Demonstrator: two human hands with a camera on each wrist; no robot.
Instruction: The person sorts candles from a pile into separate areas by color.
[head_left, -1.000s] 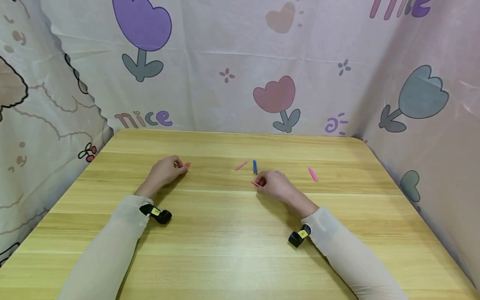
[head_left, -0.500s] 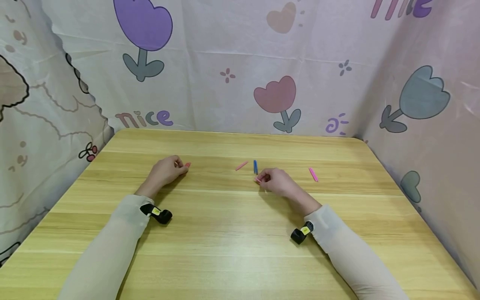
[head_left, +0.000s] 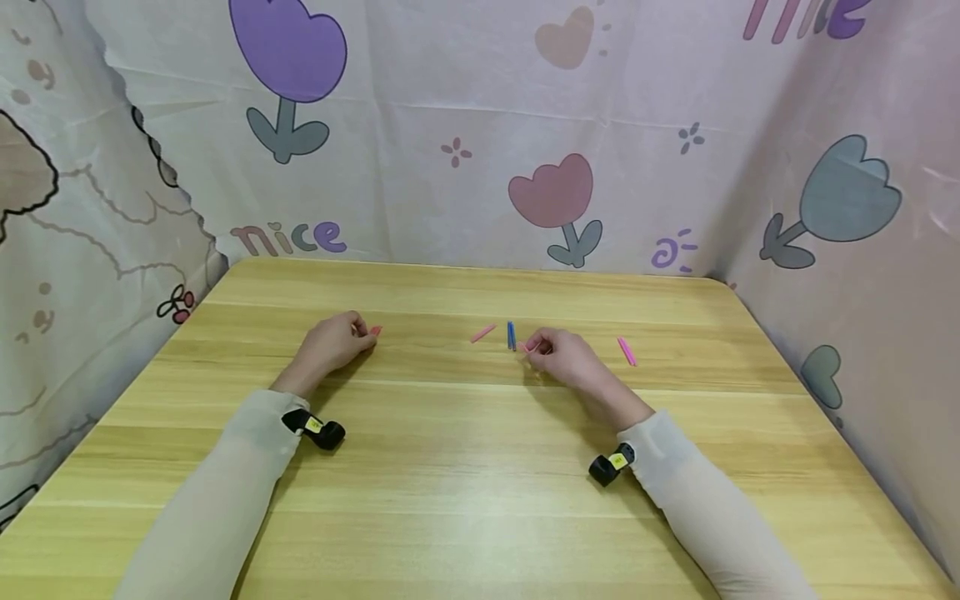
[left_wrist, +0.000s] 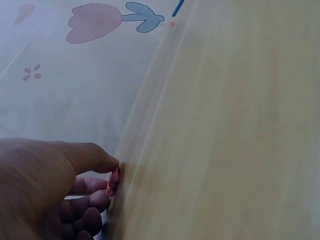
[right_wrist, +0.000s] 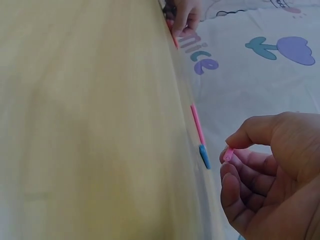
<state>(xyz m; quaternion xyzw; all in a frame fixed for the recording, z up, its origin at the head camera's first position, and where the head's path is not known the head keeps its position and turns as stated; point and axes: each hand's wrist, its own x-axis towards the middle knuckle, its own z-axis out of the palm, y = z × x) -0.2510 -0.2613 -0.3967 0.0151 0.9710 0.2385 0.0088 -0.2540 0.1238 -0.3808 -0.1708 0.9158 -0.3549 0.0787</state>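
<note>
My left hand (head_left: 330, 346) is at the left part of the table and pinches small red sticks (left_wrist: 113, 182) between thumb and fingers. Their short ends (head_left: 376, 331) peek out past the fingertips in the head view. Right of the middle, my right hand (head_left: 564, 358) pinches a pink stick (right_wrist: 228, 154) by thumb and fingertips. Most of that stick is hidden by the fingers. Just left of these fingertips, a pair of blue sticks (head_left: 511, 336) lies side by side, pointing away from me. Farther left a salmon-pink stick (head_left: 483, 333) lies slanted on the table.
Bright pink sticks (head_left: 627, 352) lie together to the right of my right hand. The wooden table (head_left: 450, 483) ends at a patterned cloth (head_left: 412, 183) hanging behind it, with more cloth at both sides. Each wrist carries a small black camera (head_left: 324, 433).
My right hand has moved a little away from me and to the right with the pink stick, to beside the blue sticks. The left hand stays where it was.
</note>
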